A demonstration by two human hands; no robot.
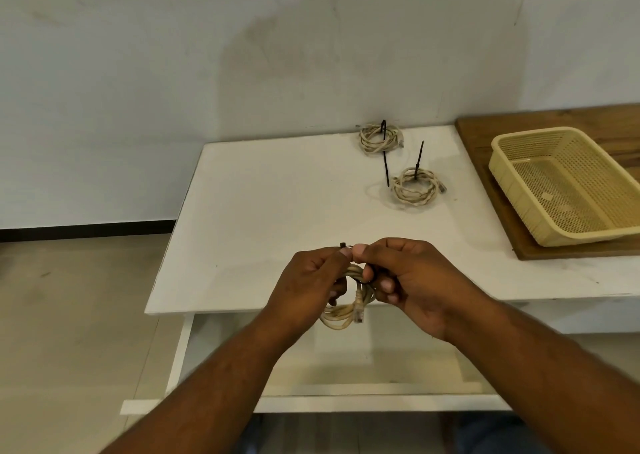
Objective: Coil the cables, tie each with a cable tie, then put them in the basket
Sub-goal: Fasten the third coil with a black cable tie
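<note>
Cable coil (341, 310), beige ethernet, is held in both hands in the air over the near edge of the white bench (277, 190), with an RJ45 plug (359, 312) hanging at its front. A black cable tie (343, 245) is looped round the coil and its head pokes up just above the thumbs. Left hand (308, 280): thumb and forefinger pinch the tie by the head, lower fingers (337, 292) curl round the coil. Right hand (407, 277): thumb tip is pressed against the left thumb at the tie, other fingers curled in beside the coil; can't tell if they touch it. Two more coils lie on the bench further back, each with a black tie sticking out: far coil (374, 142) near the wall, near coil (417, 190) just right of it and closer. The yellow mesh basket (519, 190) sits on a wooden board (519, 126) at the right, well apart from the hands.
</note>
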